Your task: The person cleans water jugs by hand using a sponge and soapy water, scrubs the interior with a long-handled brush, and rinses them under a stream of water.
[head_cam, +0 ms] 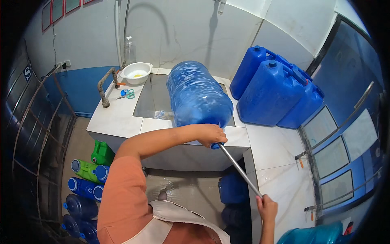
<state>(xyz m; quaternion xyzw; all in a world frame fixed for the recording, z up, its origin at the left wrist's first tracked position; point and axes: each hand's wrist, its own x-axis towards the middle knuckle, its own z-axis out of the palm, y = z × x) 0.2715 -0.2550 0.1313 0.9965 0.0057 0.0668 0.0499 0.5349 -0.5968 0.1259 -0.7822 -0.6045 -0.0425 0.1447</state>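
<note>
A large blue plastic water jug [199, 94] lies tilted over the sink basin [155, 94], its mouth pointing towards me. White streaks, perhaps suds or glare, show on its wall. My left hand [211, 135] is closed around the jug's neck. A metal rod [240, 169] runs into the mouth, and my right hand [267, 207] grips its outer end. The rod's far end inside the jug cannot be made out. Left of the basin are a white plastic tub [136, 73] with something yellow inside and a pair of scissors [129, 94] beside a blue cap.
Blue jerrycans [268, 94] stand on the counter at the right. A pipe faucet [105, 88] rises at the counter's left end. Green and blue containers [86, 186] stand on the floor at left; others sit under the right counter. A teal jug [313, 235] is at lower right.
</note>
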